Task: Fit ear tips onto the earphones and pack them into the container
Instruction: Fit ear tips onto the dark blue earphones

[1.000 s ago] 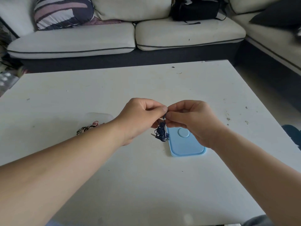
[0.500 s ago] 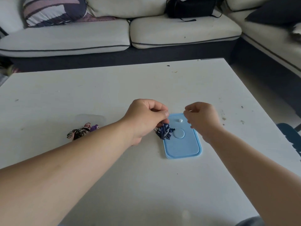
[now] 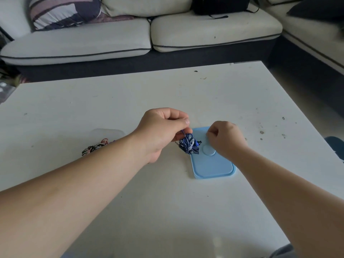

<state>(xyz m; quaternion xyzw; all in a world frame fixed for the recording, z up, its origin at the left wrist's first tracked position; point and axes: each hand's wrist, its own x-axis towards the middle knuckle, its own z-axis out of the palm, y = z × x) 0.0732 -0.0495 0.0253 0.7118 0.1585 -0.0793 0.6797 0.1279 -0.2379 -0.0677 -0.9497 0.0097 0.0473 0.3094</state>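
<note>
The left hand (image 3: 163, 131) pinches a strand of cord between thumb and forefinger, and from that pinch the blue earphones (image 3: 188, 144) hang in a tight coiled bundle. The bottom of the bundle meets the far-left corner of the light-blue case (image 3: 212, 164). One bud pokes out of the bundle to the right, and its dark nozzle looks bare.

The right hand (image 3: 225, 138) is just beside it, low over the far end of the case, with its fingers curled in under the palm. The fingertips are hidden, so I cannot tell whether they hold an ear tip or nothing.

The case lies flat and shut on the white table (image 3: 186, 211). Well to the left are a second, striped earphone bundle (image 3: 95, 148) and a clear plastic piece (image 3: 108, 132).

As for progress, the fitting stage appears to be under way, with at least this bud's tip yet to go on. Nothing is packed: both sets are out on the table and the case has not been opened.
</note>
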